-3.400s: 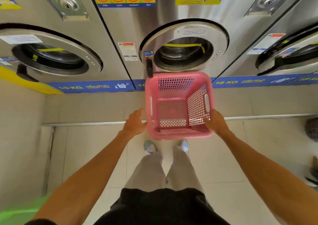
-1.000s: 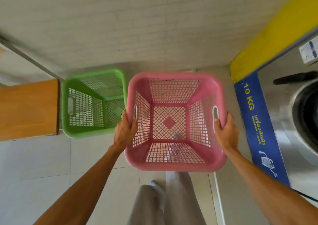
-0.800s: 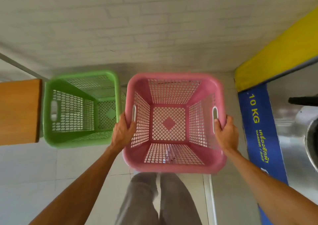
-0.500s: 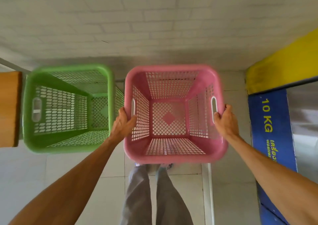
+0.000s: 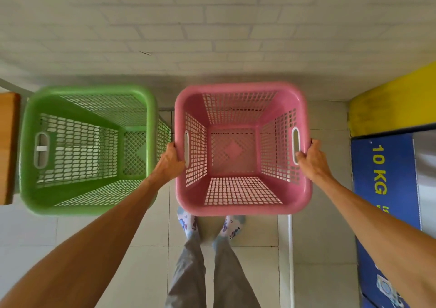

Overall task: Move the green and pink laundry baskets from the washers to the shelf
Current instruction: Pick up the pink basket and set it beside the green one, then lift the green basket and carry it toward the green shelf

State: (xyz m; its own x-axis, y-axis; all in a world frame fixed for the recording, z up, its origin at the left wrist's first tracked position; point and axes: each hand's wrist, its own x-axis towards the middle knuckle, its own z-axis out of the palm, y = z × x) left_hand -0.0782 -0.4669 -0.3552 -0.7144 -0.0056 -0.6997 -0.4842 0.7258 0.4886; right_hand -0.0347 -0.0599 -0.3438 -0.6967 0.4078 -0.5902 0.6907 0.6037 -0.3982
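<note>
At the far left edge of the view a strip of a wooden board (image 5: 8,147) shows, its end just beside the green basket (image 5: 30,189). The green basket stands open side up on the tiled floor (image 5: 313,255) close to the white brick wall (image 5: 212,24). Its sides and bottom are open mesh, and it holds nothing. An oval handle slot is cut in its left wall.

The left hand (image 5: 168,162) comes up between the two baskets and grips the left rim of the pink basket (image 5: 238,208) at the handle slot, with the fingers curled over the outer side of the rim. The left forearm crosses in front of the green basket's near right corner.

The pink basket sits just to the right of the green one, with a narrow gap between them, and is held level, open side up. It is also mesh and has nothing inside. Whether its bottom touches the floor cannot be told. Below its near rim the person's two feet in patterned socks (image 5: 188,222) stand on the tiles, with grey trousers (image 5: 188,279) above them.

The right hand (image 5: 311,160) grips the pink basket's right rim at the other handle slot, fingertips hooked into the slot and thumb on the outside.

To the right a thin white pipe (image 5: 291,260) runs along the floor. Beyond it stands the side of a washer, with a blue panel (image 5: 387,189) marked "10 KG" in yellow and a yellow band (image 5: 389,105) above that.
</note>
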